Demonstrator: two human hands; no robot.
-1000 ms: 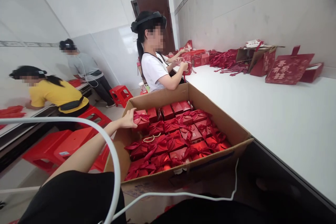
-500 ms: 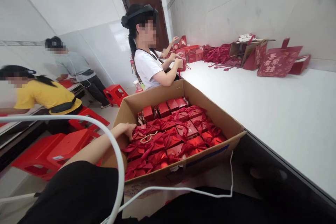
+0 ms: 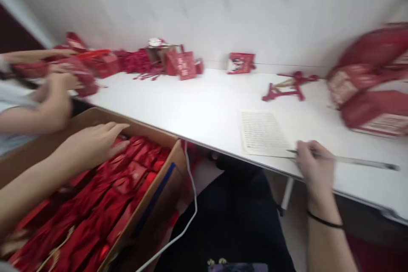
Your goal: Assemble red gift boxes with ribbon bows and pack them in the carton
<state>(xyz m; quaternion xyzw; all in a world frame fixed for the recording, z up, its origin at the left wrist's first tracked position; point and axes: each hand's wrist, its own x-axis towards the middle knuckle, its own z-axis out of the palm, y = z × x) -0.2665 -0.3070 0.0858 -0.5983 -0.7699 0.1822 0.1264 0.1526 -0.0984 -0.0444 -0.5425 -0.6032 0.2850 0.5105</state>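
Note:
The picture is smeared by motion. My left hand (image 3: 92,142) hovers over the cardboard box (image 3: 149,204) of several red ribboned gift boxes (image 3: 105,195), fingers stretched out and holding nothing. My right hand (image 3: 314,168) rests at the white counter's edge, fingers closed on a thin pen (image 3: 353,160) that points right. A printed sheet of paper (image 3: 262,134) lies on the counter just left of that hand.
A co-worker's hands (image 3: 52,93) work at the left. Red boxes, ribbons and bags (image 3: 153,61) line the wall. A big red bag (image 3: 372,80) lies at the right, a red ribbon piece (image 3: 288,87) mid-counter. A white cable (image 3: 188,216) hangs by the box.
The view has swung right along the counter. My left hand let go of the gift box and lifted above the carton. My right hand with the pen has come into view.

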